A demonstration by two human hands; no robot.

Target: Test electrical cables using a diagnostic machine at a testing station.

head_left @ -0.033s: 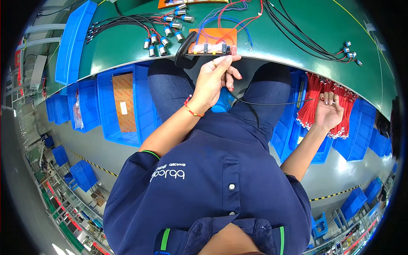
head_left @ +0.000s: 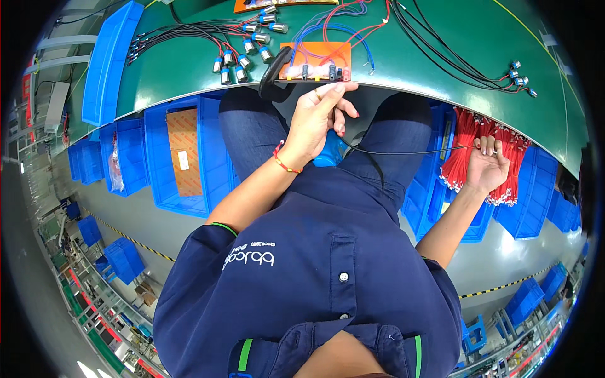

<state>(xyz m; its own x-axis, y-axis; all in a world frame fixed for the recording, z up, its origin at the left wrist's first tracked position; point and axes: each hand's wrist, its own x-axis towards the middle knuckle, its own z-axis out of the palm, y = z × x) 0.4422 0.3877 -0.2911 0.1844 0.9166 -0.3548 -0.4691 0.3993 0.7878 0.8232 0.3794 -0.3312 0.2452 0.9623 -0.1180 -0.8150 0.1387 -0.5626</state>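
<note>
A thin black cable (head_left: 409, 153) stretches across my lap between my two hands. My left hand (head_left: 315, 123), with a red string bracelet at its wrist, is closed with thumb and fingers pinched around one end, just below the table edge. At the right, the curled fingers of my right hand (head_left: 487, 167) grip the other end in front of a bundle of red wires (head_left: 466, 129). Just above my left fingertips is an orange fixture board (head_left: 307, 51) with small black, yellow and red parts along its front. A black curved piece (head_left: 275, 77) overhangs the table edge beside it.
Black cables with silver cylindrical ends (head_left: 249, 47) lie on the green table (head_left: 176, 69), left of the board. More black cables (head_left: 450, 60) lie at right. Blue and red wires (head_left: 343, 26) trail behind the board. Blue bins (head_left: 214, 157) stand under the table.
</note>
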